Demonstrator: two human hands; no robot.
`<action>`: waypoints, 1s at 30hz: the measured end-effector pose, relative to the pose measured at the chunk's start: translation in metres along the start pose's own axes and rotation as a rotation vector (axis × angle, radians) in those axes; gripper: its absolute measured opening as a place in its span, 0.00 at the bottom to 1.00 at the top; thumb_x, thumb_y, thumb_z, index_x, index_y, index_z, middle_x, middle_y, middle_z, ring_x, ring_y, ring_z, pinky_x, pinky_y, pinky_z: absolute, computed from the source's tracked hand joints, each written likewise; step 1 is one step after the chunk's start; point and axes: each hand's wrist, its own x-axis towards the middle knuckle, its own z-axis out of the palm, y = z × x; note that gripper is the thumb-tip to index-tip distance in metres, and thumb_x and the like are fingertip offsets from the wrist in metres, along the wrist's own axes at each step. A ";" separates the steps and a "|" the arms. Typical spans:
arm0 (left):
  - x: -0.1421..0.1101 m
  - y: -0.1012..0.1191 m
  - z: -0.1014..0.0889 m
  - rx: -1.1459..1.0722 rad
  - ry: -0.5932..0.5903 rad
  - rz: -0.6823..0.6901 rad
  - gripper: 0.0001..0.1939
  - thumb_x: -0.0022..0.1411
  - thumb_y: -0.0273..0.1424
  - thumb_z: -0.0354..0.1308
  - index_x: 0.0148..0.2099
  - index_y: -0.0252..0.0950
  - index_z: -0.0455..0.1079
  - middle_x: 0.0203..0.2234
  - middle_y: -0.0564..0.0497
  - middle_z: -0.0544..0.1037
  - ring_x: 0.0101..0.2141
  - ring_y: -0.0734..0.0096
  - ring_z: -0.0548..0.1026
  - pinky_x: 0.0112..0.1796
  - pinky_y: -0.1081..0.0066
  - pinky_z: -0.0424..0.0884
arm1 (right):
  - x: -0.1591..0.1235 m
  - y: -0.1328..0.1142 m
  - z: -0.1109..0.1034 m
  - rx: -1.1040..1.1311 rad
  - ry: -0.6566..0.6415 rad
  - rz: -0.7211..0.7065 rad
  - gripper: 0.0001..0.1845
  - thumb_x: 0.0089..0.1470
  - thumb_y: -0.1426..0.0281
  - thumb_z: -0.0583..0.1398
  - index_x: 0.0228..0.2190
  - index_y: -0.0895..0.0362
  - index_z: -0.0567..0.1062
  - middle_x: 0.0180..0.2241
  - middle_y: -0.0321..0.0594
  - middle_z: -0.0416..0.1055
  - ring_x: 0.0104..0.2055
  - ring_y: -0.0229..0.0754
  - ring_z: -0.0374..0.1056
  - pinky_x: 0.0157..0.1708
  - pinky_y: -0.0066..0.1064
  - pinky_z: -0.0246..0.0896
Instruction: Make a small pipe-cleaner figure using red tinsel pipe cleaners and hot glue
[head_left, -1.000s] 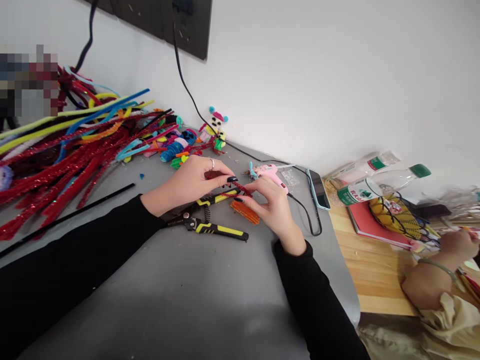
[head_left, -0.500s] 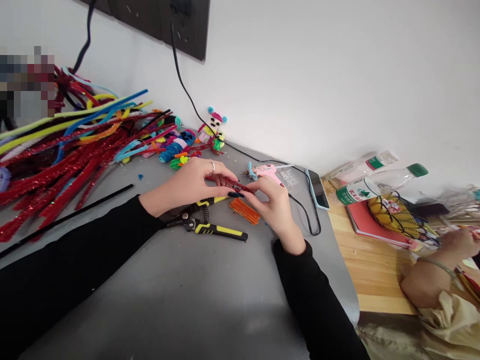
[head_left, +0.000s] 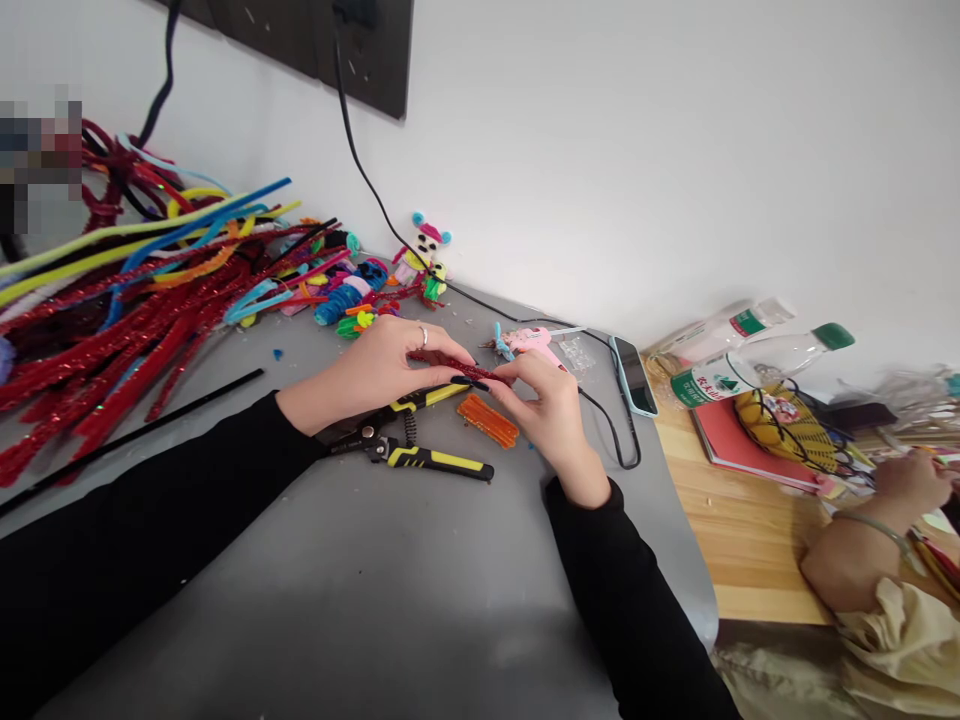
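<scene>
My left hand [head_left: 394,360] and right hand [head_left: 546,398] both pinch the red tinsel pipe-cleaner piece [head_left: 480,373] over the grey table [head_left: 360,590], likely only part-shaped; orange tinsel strip [head_left: 487,420] lying just nearer looks already formed

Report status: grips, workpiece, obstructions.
Left grip, right grip: both pinching red tinsel pipe-cleaner piece. Pliers, orange tinsel piece close by. Nothing visibly blocking.
</scene>
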 end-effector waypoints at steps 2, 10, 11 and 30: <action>0.000 -0.001 0.000 -0.002 0.000 0.009 0.14 0.66 0.39 0.61 0.44 0.38 0.85 0.37 0.48 0.87 0.37 0.64 0.83 0.41 0.70 0.79 | 0.000 0.000 0.001 0.007 0.007 -0.017 0.11 0.67 0.64 0.65 0.31 0.53 0.79 0.28 0.36 0.78 0.30 0.40 0.69 0.34 0.35 0.65; 0.001 -0.008 0.002 0.034 0.019 0.036 0.14 0.68 0.38 0.59 0.44 0.38 0.85 0.38 0.48 0.87 0.38 0.64 0.84 0.42 0.70 0.79 | -0.001 0.001 0.000 -0.014 -0.037 -0.016 0.09 0.66 0.62 0.65 0.35 0.52 0.81 0.31 0.38 0.80 0.33 0.43 0.71 0.37 0.37 0.67; 0.001 -0.008 0.002 0.045 0.025 0.039 0.14 0.68 0.37 0.58 0.44 0.38 0.85 0.38 0.48 0.87 0.38 0.64 0.84 0.42 0.70 0.79 | -0.001 0.001 0.000 -0.016 -0.046 -0.018 0.09 0.66 0.61 0.66 0.37 0.52 0.81 0.32 0.39 0.80 0.34 0.43 0.72 0.38 0.38 0.67; -0.001 -0.011 0.002 0.148 0.060 0.171 0.14 0.72 0.35 0.56 0.44 0.38 0.84 0.37 0.48 0.87 0.37 0.66 0.83 0.40 0.72 0.77 | -0.002 0.003 0.003 -0.017 -0.021 0.015 0.06 0.67 0.66 0.65 0.38 0.52 0.83 0.32 0.40 0.81 0.34 0.43 0.73 0.38 0.37 0.69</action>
